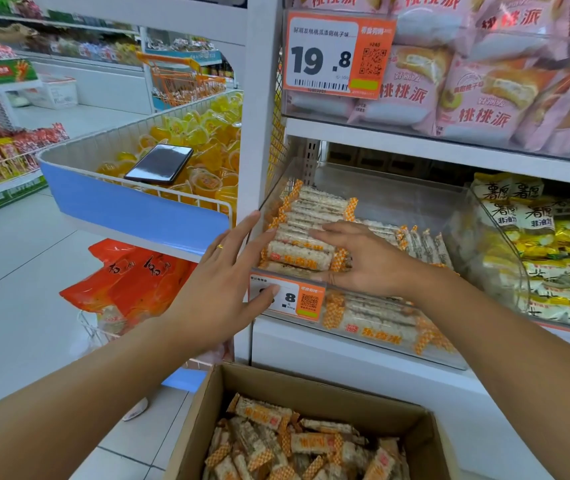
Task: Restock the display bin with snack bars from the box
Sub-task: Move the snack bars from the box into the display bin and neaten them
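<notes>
At the far left a wire basket (131, 202) of yellow jelly cups carries a phone (159, 164) on top. The left hand (221, 282) reaches in with fingers spread and straight, thumb touching the bin's price tag (294, 299) and holding nothing. Beside it the right hand (356, 261) lies flat, fingers extended, pressing on a neat stack of snack bars (311, 223) at the left end of the clear display bin (398, 199). That end is stacked, but the bin's back and right side look sparse — roughly partway, I judge. Below, the cardboard box (311, 386) holds many loose bars (304, 445) — plenty left to move.
</notes>
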